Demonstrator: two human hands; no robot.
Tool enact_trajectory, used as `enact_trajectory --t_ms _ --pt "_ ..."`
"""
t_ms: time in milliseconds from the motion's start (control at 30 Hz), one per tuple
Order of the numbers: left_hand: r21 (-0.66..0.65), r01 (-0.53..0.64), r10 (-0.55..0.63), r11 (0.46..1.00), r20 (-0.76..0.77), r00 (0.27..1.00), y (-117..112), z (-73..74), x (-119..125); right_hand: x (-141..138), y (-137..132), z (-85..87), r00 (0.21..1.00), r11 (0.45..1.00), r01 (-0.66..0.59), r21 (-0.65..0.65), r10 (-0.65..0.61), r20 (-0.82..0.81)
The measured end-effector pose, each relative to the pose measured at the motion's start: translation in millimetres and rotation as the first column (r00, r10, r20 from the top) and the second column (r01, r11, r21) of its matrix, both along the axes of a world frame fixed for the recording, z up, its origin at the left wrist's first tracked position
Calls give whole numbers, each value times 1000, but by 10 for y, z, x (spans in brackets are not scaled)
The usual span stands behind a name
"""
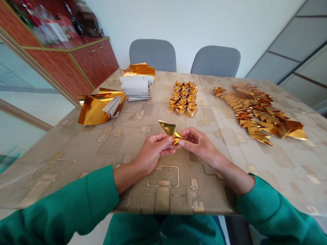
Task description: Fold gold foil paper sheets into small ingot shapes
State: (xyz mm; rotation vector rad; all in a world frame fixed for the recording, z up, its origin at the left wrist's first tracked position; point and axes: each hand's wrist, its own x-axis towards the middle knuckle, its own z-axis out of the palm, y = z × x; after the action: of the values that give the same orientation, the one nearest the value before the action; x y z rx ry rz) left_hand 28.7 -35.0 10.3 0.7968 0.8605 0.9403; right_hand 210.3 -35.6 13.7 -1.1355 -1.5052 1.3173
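Note:
Both my hands meet above the middle of the table (76, 149), pinching one small piece of folded gold foil paper (170, 130). My left hand (153, 151) grips its lower left side with thumb and fingers closed. My right hand (198, 141) pinches the right end, fingers curled. One pointed flap of the paper sticks up to the left. Beyond my hands sits a block of finished gold paper ingots (183, 98) in neat rows.
A long pile of flat-folded gold triangles (258, 109) lies at the right. At the back left are a stack of white-backed sheets (135, 86) and loose gold sheets (98, 107). Two grey chairs (153, 54) stand behind the table; a wooden cabinet (84, 61) is at left.

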Motion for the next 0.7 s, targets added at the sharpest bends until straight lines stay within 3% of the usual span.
enact_trajectory --t_ms 100,300,700 --pt "23 17 -16 1000 -26 1000 -21 -8 3 -22 3 -43 1000 999 -5 -32 5 2" --pt "42 30 -28 999 -36 999 -40 15 -5 -43 3 -67 1000 999 24 37 -24 -1" --pt "84 -94 96 992 -25 995 22 1 -17 -112 -74 27 999 985 44 164 -42 -14"
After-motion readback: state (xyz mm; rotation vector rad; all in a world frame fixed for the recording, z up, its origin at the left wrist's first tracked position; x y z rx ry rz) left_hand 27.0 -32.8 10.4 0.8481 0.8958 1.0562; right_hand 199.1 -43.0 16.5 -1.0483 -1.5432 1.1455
